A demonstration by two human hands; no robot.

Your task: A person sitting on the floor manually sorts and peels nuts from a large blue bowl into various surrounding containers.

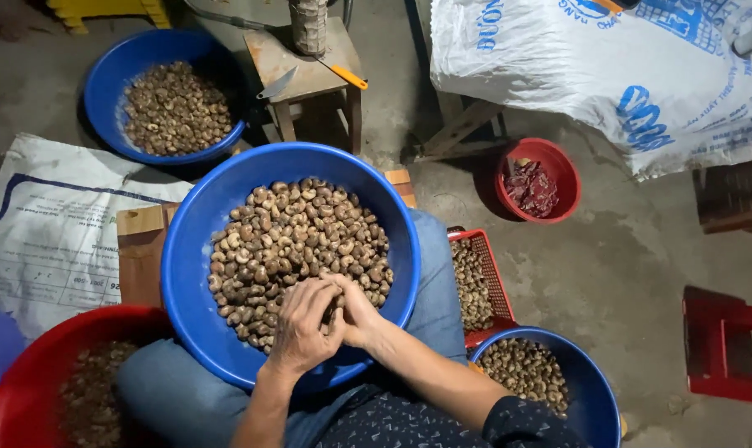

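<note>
A big blue basin rests on my lap, filled with brown cashew nuts. Both hands meet over its near edge. My left hand curls over a nut, fingers closed around it. My right hand presses against the left, fingers pinching the same nut, which is mostly hidden between them.
A second blue basin of nuts stands at the back left, a red basin at the near left, another blue basin at the near right. A red basket, small red bowl, wooden stool with knife, white sack and red stool surround me.
</note>
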